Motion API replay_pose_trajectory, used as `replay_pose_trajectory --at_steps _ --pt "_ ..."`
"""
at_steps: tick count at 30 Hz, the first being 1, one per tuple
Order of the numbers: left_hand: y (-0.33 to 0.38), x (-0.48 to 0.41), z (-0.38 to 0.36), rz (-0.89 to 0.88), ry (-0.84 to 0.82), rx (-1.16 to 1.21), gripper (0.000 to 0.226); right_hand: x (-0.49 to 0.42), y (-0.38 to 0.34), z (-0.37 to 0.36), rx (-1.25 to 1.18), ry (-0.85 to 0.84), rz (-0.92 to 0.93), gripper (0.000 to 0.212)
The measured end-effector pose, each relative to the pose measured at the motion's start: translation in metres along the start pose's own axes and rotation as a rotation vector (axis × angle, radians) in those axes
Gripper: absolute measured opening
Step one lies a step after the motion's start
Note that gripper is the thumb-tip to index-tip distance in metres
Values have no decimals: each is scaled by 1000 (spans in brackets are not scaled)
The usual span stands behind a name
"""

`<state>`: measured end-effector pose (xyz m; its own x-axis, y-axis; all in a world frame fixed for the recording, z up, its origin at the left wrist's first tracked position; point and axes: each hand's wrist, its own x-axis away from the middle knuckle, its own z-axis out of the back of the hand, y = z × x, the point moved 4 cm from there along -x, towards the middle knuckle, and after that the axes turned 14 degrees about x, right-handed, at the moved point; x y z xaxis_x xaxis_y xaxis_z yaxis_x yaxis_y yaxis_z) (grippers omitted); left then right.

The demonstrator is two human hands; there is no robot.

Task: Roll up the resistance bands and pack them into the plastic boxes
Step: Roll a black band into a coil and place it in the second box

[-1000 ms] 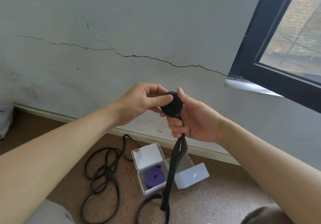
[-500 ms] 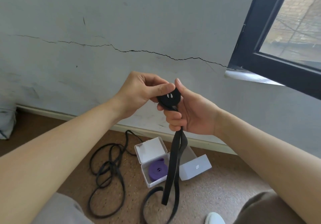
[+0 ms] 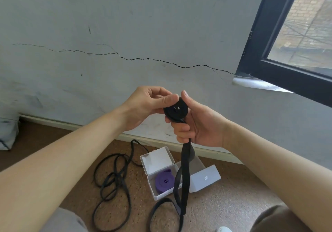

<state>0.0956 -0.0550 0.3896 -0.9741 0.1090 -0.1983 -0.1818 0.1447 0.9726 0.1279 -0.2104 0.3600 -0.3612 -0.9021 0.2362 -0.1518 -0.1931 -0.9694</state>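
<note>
Hands raised above box (image 3: pixel 152 190). Left hand (image 3: pixel 143 107): thumb and fingers pinch roll (image 3: pixel 176 111) of black band by its faces. Right hand (image 3: pixel 199 125): fingers curled round roll's lower edge and tail (image 3: pixel 185 174), which hangs in front of box to floor (image 3: pixel 224 206). Purple band (image 3: pixel 164 181) coiled inside box, lid open. Second box (image 3: pixel 204 177) touching box, right. Loose band (image 3: pixel 115 177) left of box. Cracked wall (image 3: pixel 161 33) behind box.

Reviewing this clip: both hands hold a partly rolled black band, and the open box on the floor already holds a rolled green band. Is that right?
Not quite: the head view shows the rolled band in the open box is purple, not green. The rest holds: the left hand and right hand hold the partly rolled black band.
</note>
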Motion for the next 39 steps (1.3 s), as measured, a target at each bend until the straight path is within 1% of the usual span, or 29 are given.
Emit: replay_pose_trajectory --at_steps 3,5,9,11,13,15,17,18,22,23,26,29,31,33,36,39 --pt "-3 3 -2 12 -10 -104 40 1 -1 1 -47 1 38 69" --pt "-1 5 -3 -10 4 -118 30 2 -2 2 -74 3 58 66" --pt "3 8 -6 -71 9 -102 17 3 -2 3 -34 16 36 72" --pt "2 8 -7 -89 19 -119 13 3 0 6 -12 20 -19 79" --pt "1 7 -5 -95 37 -142 15 4 3 11 53 8 -104 90" --pt "0 7 -1 -88 43 -182 20 5 7 19 215 4 -195 100" --pt "1 6 3 -72 33 -256 24 7 10 25 361 22 -258 105" --pt "2 6 5 -63 23 -287 25 8 9 27 404 37 -271 104" --pt "7 5 9 -20 -21 -361 25 11 2 30 448 108 -239 85" --pt "8 6 8 -3 -44 -403 24 12 1 29 450 109 -238 87" --pt "6 5 2 37 -103 -565 22 8 4 26 543 138 -268 106" --pt "6 1 -1 66 -129 -662 23 0 9 23 611 198 -282 106" --pt "6 2 0 73 -127 -692 21 -3 12 23 590 217 -257 99" --pt "5 3 2 40 -84 -663 23 -1 12 24 521 228 -197 93" --pt "6 6 1 -32 12 -487 34 3 4 22 318 224 -79 80" --pt "-1 7 -2 -40 81 -303 32 5 -5 19 113 203 8 78"
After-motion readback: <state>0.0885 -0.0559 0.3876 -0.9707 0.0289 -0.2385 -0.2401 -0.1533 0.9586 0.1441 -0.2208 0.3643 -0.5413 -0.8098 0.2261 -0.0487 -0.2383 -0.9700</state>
